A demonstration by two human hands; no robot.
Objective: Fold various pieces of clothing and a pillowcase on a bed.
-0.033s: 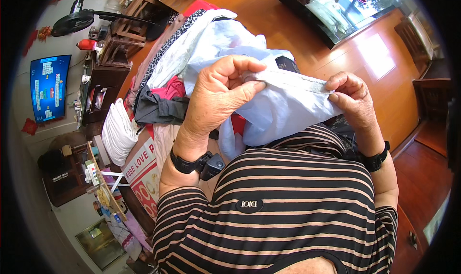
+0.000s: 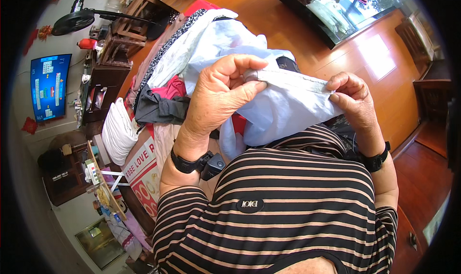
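Observation:
A pale blue cloth garment (image 2: 288, 110) is stretched between my two hands in front of my chest. My left hand (image 2: 223, 89) pinches one end of its stitched band between thumb and fingers. At the other end, my right hand (image 2: 350, 93) grips the band's corner between thumb and forefinger. The stitched edge runs nearly straight from hand to hand, and the rest of the fabric hangs below and spreads away over the heap behind. What kind of garment it is, I cannot tell.
Beyond my left hand lie a dark grey cloth (image 2: 161, 108), a pink cloth (image 2: 170, 89) and a white pillow (image 2: 119, 134). A black fan (image 2: 73, 22) and a lit screen (image 2: 50, 87) stand at the left. A glass-topped table (image 2: 336, 14) is at the far right.

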